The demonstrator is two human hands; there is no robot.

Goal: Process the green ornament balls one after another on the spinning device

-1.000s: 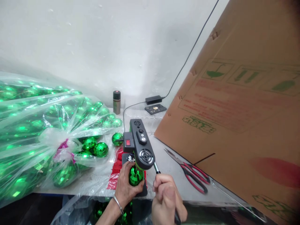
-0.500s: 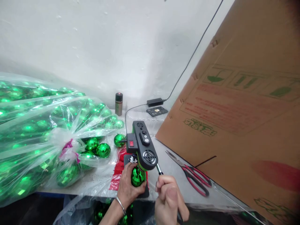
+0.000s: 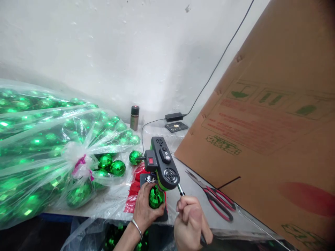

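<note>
My left hand, with a silver bangle at its wrist, grips a shiny green faceted ball ornament. The ball is held under the front end of a black powered device, which has round vents and a box with a red switch. My right hand is closed around the lever handle that sticks out of the device's right side. A dark base plate and a red sheet lie beneath. Where the ball meets the device is partly hidden by my fingers and the device itself.
A tied clear bag full of green balls fills the left. Loose balls lie beside it. Red-handled scissors rest at right, before a large cardboard box. Behind are a spray can, a power adapter and a phone.
The whole view has shifted slightly, with the device and both hands appearing a little farther right. Both hands keep their holds on the ball and the lever handle.
</note>
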